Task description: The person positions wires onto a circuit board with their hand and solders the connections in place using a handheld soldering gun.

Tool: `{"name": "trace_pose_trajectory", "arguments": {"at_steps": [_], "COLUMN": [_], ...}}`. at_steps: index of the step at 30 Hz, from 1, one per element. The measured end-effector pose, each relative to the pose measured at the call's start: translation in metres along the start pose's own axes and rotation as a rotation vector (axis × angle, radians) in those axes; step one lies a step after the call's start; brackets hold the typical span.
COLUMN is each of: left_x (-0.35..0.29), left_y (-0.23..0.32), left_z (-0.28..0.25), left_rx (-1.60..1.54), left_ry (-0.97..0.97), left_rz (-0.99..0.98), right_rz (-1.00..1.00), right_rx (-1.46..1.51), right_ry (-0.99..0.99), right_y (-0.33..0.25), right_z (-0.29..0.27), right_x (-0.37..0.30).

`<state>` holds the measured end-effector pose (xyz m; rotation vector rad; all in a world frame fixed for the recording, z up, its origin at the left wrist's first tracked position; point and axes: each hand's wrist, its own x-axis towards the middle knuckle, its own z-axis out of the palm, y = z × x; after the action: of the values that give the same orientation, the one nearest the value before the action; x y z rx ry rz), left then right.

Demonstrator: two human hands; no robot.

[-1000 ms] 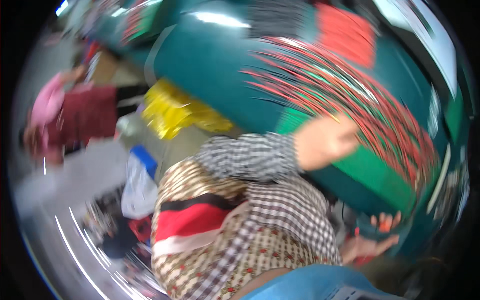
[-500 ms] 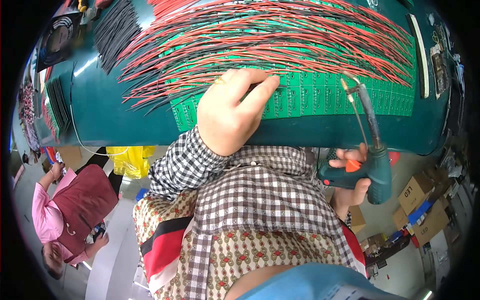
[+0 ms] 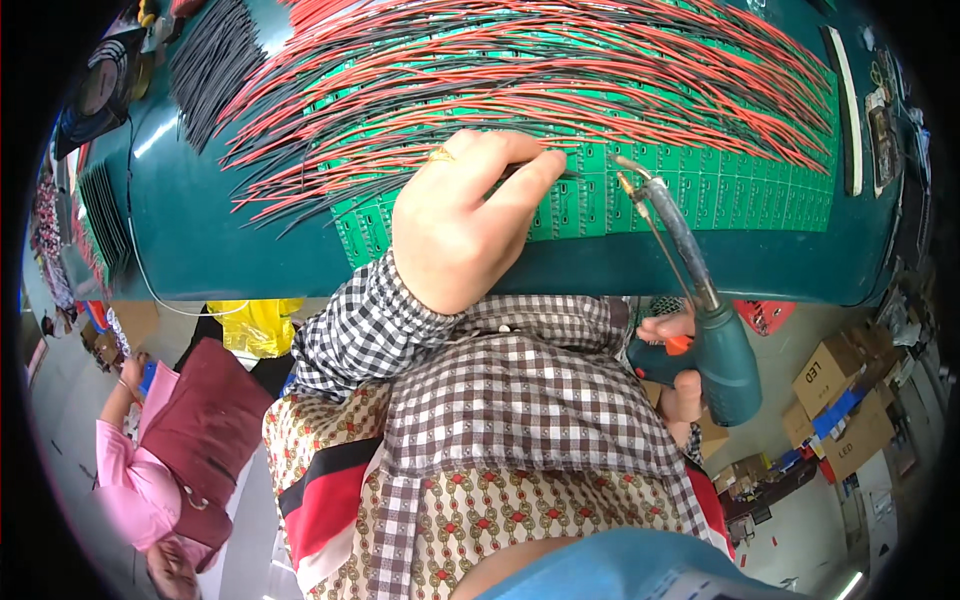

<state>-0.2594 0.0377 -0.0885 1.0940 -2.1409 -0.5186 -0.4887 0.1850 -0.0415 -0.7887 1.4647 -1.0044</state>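
Dark green table (image 3: 240, 250) fills the upper part of the frame, with boxes (image 3: 830, 380) on the floor at right, a yellow bag (image 3: 250, 330) below its edge at left, and another person (image 3: 150, 450) in pink and dark red at lower left.

Green boards (image 3: 690, 200) lie side by side across the upper middle of the frame, and red and black wires (image 3: 640, 70) sweep over most of them in long, curved rows. Judging by this spread, much of the sheet has its wires laid on it. What seems left is the near strip, lower right of the wires, where the boards show uncovered; whether any wire end is joined to a board is too small to tell. Loose supply remains too: a black bundle (image 3: 215, 75) at upper left and a red bundle (image 3: 320, 12) beside it at the top edge.

At the middle of the frame, the left hand (image 3: 475, 215) has thumb and forefinger pressed together, apparently on a black wire (image 3: 571, 175) whose end pokes out to the right over the boards. Right of centre, the right hand (image 3: 675, 360) is wrapped around the grip of a soldering gun (image 3: 728, 360). Its bent tip points up and left over the uncovered boards, near the left fingertips but apart from them.
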Motion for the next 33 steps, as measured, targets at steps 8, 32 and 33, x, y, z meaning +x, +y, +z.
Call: {"name": "trace_pose_trajectory", "arguments": {"at_steps": [8,32,33], "left_x": [-0.001,-0.002,-0.002], "left_y": [-0.002,-0.002,-0.002], "left_z": [0.000,0.000,0.000], "left_rx": [0.008,-0.003,-0.008], "left_ry": [-0.007,-0.014,-0.004], "left_rz": [0.002,-0.002,0.002], "right_rz": [0.050,-0.020,-0.016], "right_rx": [-0.054,-0.048,-0.032], "right_ry": [-0.006,0.034,0.045], "right_y": [0.005,0.002,0.001], "right_z": [0.003,0.008,0.007], "right_x": [0.001,0.003,0.003]}}
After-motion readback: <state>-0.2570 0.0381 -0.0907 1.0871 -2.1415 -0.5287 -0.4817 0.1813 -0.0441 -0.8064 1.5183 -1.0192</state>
